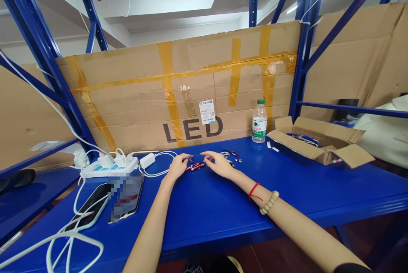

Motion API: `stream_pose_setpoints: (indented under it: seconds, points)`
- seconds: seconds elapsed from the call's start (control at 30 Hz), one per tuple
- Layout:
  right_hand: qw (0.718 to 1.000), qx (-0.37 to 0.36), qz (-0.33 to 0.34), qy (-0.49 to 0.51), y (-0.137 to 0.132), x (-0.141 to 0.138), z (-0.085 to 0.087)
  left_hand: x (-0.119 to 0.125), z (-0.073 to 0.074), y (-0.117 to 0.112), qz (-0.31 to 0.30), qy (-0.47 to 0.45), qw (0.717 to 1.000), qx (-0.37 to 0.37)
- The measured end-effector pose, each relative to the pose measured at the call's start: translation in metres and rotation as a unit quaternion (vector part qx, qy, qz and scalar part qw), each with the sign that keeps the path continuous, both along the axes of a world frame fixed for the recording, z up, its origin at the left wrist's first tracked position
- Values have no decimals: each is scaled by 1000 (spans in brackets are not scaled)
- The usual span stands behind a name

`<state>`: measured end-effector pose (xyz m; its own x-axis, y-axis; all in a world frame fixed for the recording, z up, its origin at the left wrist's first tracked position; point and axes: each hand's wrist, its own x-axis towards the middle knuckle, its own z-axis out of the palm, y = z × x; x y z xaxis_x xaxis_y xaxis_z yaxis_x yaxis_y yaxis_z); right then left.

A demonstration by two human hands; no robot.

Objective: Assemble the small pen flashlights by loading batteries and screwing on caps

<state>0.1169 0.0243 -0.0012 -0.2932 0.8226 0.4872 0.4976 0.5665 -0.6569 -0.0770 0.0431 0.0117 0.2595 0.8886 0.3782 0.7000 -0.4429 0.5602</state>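
Two red pens (195, 166), or long parts of them, lie on the blue tabletop between my hands. My left hand (178, 166) rests at their left end, its fingers bent but apart. A small dark-blue piece (191, 160) shows by its fingertips; whether they touch it is unclear. From the right, my right hand (219, 163) reaches over the table, index finger stretched out and thumb apart, with nothing visible in it. Beyond it are pen parts (230, 153), some dark and some red, and several small metallic pieces (237, 160), partly hidden by the hand.
An open cardboard box (314, 139) holds several blue pens at the right. Next to it stands a green-capped water bottle (259, 122). At left are a power strip (110, 166) with white cables, and two phones (92, 207). Taped cardboard (137, 107) walls the back.
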Motion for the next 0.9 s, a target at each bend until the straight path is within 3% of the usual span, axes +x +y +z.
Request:
stream_pose_setpoints:
  seconds: [0.27,0.47,0.6,0.9]
  points:
    - [995,54,-35,-82,1,7,-2,-5,-5,1,-61,7,996,-64]
    - [989,55,-16,-134,1,8,-4,-5,-7,2,-45,84,995,-41]
    - [989,46,5,-141,2,10,-6,-5,-7,2,-39,81,995,-39]
    - [989,35,26,-139,5,12,-8,-8,8,-4,19,100,994,-45]
